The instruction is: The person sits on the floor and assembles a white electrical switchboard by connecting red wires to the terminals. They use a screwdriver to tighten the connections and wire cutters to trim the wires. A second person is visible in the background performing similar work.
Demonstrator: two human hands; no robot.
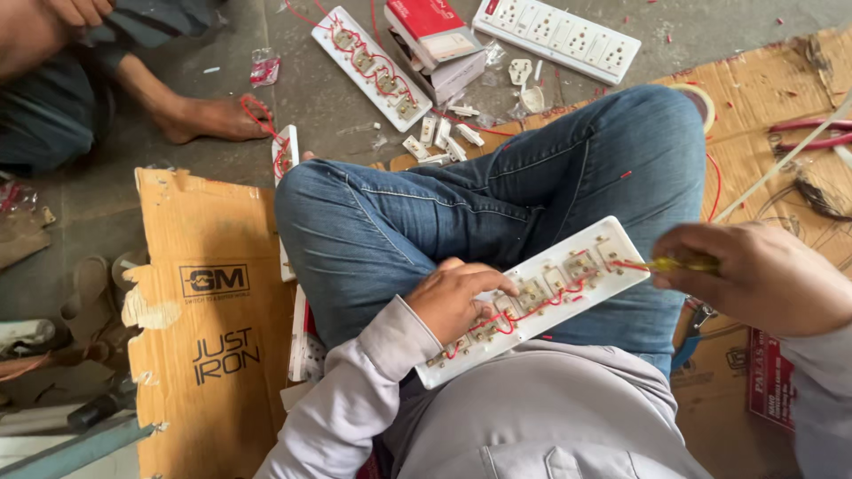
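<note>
At the lower middle of the frame, on our lap, our left hand [457, 297] presses the white plastic socket board with red wires [532, 297]; our right hand [754, 275] pinches a yellow screwdriver [679, 263] at its end terminal, so the next turn seemingly calls for steady aim.

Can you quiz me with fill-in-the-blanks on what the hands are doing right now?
1. The left hand presses the white socket strip onto the person's ____.
2. The wires threaded through the strip are ____.
3. The right hand holds a screwdriver with a ____ handle.

Missing words: lap; red; yellow
</note>
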